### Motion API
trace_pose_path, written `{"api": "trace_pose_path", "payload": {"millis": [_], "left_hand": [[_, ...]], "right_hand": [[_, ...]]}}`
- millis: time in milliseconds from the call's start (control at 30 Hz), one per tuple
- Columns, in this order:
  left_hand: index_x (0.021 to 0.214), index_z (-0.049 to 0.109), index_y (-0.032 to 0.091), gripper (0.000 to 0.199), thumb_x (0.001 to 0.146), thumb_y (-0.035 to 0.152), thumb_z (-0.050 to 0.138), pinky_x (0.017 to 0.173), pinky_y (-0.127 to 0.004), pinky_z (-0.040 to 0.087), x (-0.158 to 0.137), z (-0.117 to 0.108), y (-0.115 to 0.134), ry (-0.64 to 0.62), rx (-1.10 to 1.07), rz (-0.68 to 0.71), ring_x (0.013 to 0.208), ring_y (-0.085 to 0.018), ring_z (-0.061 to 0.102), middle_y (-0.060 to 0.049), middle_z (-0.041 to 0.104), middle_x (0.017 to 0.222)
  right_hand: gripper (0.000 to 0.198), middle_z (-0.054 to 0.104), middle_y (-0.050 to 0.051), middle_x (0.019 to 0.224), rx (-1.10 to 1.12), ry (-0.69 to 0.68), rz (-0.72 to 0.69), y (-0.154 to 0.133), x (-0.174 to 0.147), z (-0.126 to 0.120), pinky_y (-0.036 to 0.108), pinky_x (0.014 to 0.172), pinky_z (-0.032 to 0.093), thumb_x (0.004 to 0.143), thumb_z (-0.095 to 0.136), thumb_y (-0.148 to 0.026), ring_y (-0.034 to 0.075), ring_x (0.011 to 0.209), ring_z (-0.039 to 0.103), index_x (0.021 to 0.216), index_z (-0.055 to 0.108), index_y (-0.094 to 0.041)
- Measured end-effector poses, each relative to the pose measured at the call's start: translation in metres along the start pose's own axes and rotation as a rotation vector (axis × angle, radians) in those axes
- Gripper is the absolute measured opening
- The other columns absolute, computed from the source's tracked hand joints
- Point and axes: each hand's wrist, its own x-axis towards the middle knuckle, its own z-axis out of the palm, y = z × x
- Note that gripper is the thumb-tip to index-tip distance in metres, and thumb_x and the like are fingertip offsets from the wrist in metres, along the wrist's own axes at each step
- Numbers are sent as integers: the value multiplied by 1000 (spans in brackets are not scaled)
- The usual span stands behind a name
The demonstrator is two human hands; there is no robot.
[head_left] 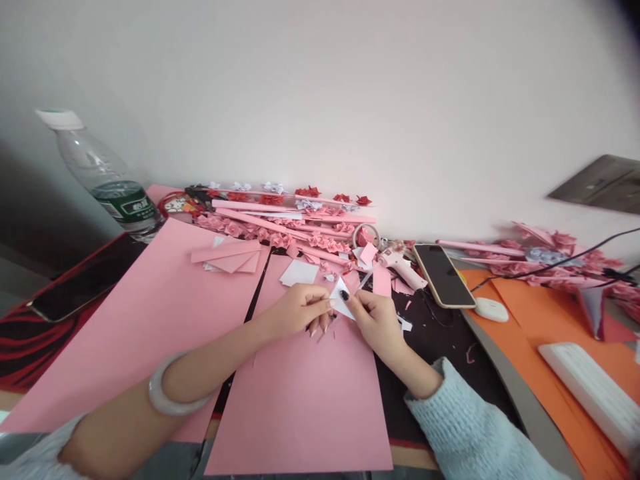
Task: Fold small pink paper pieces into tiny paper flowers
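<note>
A small folded piece of white paper (342, 303) is held up between both hands, over the far part of a pink paper sheet (305, 400). My left hand (297, 308) pinches its left edge with the thumb and fingers. On the other side, my right hand (376, 319) grips it, thumb lying on the paper's face. Just beyond my left hand lies a white paper stack (299, 273). A pink glue gun (403, 265) rests past my right hand, with a tape roll (367, 237) close by.
Pink paper flowers (280, 239) and rolled stems line the wall. At left stand a water bottle (117, 180) and, nearer, a dark phone (83, 280). Rightward lie another phone (443, 275), a white case (491, 309), orange paper (530, 333) and a white power strip (593, 393).
</note>
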Motion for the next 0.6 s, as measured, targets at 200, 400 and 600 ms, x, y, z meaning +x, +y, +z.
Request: {"api": "trace_pose_path", "payload": {"millis": [200, 400, 600], "left_hand": [[68, 53, 13, 31, 85, 37, 48, 40, -18, 35, 1, -4, -2, 67, -71, 45, 38, -5, 45, 1, 58, 55], [67, 53, 13, 31, 86, 37, 47, 41, -18, 35, 1, -7, -2, 64, -49, 59, 39, -5, 44, 0, 58, 56], [63, 50, 13, 28, 86, 29, 47, 41, -17, 34, -3, -9, 3, -71, 81, 7, 39, -5, 44, 0, 59, 56]], "right_hand": [[34, 40, -4, 51, 70, -104, -27, 0, 2, 0, 22, 48, 28, 88, 41, -33, 10, 48, 37, 58, 40, -19], [42, 31, -5, 46, 121, -159, 30, 2, 3, -1, 23, 44, 22, 88, 40, -38, 8, 44, 27, 51, 31, -19], [31, 36, -6, 55, 308, -283, 68, 1, 3, 0, 22, 46, 24, 79, 56, -42, 8, 49, 30, 63, 44, -18]]}}
